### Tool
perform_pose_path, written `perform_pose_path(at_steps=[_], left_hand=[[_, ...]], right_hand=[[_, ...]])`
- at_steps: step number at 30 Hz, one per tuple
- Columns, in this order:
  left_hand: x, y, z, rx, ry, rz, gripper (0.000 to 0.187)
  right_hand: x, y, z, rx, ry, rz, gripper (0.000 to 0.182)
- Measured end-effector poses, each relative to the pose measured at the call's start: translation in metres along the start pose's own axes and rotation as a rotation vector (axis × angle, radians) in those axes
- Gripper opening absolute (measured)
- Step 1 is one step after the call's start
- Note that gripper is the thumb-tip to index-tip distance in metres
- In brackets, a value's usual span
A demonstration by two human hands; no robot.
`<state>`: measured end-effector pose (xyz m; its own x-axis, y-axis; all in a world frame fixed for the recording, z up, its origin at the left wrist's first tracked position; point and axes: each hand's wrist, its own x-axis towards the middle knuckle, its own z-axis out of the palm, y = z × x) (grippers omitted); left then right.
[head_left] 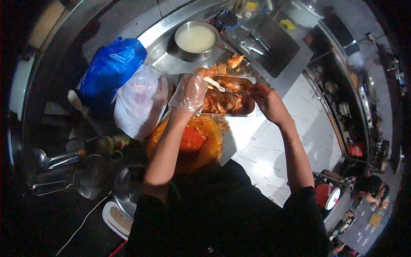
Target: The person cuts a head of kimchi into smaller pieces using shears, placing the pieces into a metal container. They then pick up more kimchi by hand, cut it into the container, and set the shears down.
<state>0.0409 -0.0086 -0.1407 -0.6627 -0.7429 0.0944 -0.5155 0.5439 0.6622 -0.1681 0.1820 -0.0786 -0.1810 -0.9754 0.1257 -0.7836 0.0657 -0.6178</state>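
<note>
My left hand (191,91), in a clear plastic glove, is closed at the left side of a metal tray (250,112). A pale curved strip (215,84) sticks out from its fingers over the tray. Red-coated, kimchi-like cabbage pieces (223,102) lie in the tray. My bare right hand (266,99) has its fingers pinched together at the tray's right edge; I cannot tell what is between them. Below my left wrist sits an orange plastic bag (214,133) with a red mass (195,137) inside. More reddish pieces (234,61) lie beyond the tray.
A metal pot (197,40) of pale cloudy liquid stands behind. To the left are a white plastic bag (139,100) and a blue bag (112,66). A ladle (58,159) and a strainer (92,176) lie lower left. At far right, another person (370,188) is in view.
</note>
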Motion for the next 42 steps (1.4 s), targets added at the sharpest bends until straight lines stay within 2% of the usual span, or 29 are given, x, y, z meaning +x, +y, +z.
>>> perform_pose_path(at_steps=[1,4,5,6,8,11,13,14,15,16,18,19,22,24,26,27,28,30,32,33,34,35,36,37,38,39,42], left_hand=[[-0.004,0.003,0.008,0.13,0.183,0.164,0.036],[-0.006,0.003,0.021,-0.189,0.099,0.291,0.032],[-0.004,0.01,0.038,-0.191,0.117,0.252,0.03],[-0.007,0.017,0.053,-0.122,0.239,0.2,0.025],[0.001,0.018,0.064,-0.06,0.234,0.117,0.015],[0.002,0.01,0.082,-0.284,0.235,0.088,0.018],[-0.007,0.008,0.081,-0.129,0.255,0.213,0.02],[-0.012,0.011,0.08,-0.156,0.279,0.219,0.02],[-0.013,0.014,0.078,-0.183,0.304,0.233,0.021],[-0.014,0.017,0.075,-0.211,0.328,0.247,0.021],[-0.015,0.018,0.064,-0.124,0.235,0.257,0.026],[-0.015,0.017,0.055,-0.08,0.189,0.259,0.028],[-0.017,0.011,0.049,-0.104,0.168,0.35,0.032],[-0.023,0.001,0.066,-0.031,0.197,0.362,0.028],[-0.032,0.018,0.078,-0.277,0.364,0.108,0.019],[-0.033,0.015,0.083,-0.407,0.396,0.071,0.016],[-0.034,0.014,0.076,-0.26,0.359,0.103,0.014],[-0.038,0.015,0.071,-0.28,0.33,0.034,0.011],[-0.05,0.006,0.075,-0.178,0.408,0.024,0.011],[-0.039,0.022,0.072,-0.752,0.633,-0.264,0.007],[-0.026,0.037,0.07,-1.329,0.833,-0.56,0.012],[-0.034,0.005,0.071,-1.152,0.711,-0.273,0.009],[-0.046,-0.016,0.085,-1.071,0.647,-0.114,0.012],[-0.051,-0.027,0.092,-0.999,0.59,0.048,0.018],[-0.058,-0.033,0.104,-0.928,0.519,0.086,0.017],[-0.054,-0.027,0.113,-0.842,0.453,0.055,0.017],[-0.039,-0.013,0.131,-0.79,0.309,-0.18,0.017]], right_hand=[[0.0,-0.003,-0.002,-0.002,-0.079,0.044,0.026],[0.007,0.009,0.023,-0.072,-0.214,0.208,0.05],[0.018,0.008,0.039,-0.134,-0.173,0.136,0.056],[0.027,0.01,0.053,-0.195,-0.053,0.016,0.054],[0.042,0.0,0.058,-0.247,-0.044,-0.045,0.057],[0.033,0.007,0.067,-0.231,-0.05,-0.097,0.063],[0.029,0.003,0.075,-0.276,-0.045,-0.066,0.06],[0.028,0.002,0.077,-0.299,-0.04,-0.055,0.058],[0.025,0.01,0.083,-0.247,-0.011,-0.087,0.047],[0.025,0.009,0.08,-0.107,0.012,0.0,0.044],[0.024,0.004,0.073,0.175,0.049,0.165,0.037],[0.022,0.005,0.071,0.161,0.181,0.038,0.031],[0.018,0.004,0.084,0.402,0.317,0.142,0.026],[0.019,0.024,0.129,0.885,0.478,0.268,0.021],[0.027,-0.011,0.15,1.124,0.654,0.279,0.018],[0.026,-0.017,0.166,1.098,0.672,0.299,0.017],[0.019,-0.023,0.167,1.087,0.631,0.322,0.016],[0.015,-0.029,0.155,1.054,0.568,0.332,0.015],[0.018,-0.025,0.126,1.009,0.511,0.303,0.014],[0.021,-0.019,0.107,1.118,0.577,0.36,0.016],[0.023,-0.007,0.097,1.218,0.639,0.35,0.018],[0.026,0.005,0.086,1.317,0.703,0.335,0.022],[0.025,0.017,0.084,1.406,0.75,0.259,0.028],[0.024,0.014,0.092,1.351,0.761,0.266,0.028],[0.022,0.01,0.101,1.296,0.772,0.274,0.028],[0.028,0.003,0.116,0.893,0.785,0.24,0.026],[0.042,-0.005,0.128,0.803,0.786,0.447,0.026]])
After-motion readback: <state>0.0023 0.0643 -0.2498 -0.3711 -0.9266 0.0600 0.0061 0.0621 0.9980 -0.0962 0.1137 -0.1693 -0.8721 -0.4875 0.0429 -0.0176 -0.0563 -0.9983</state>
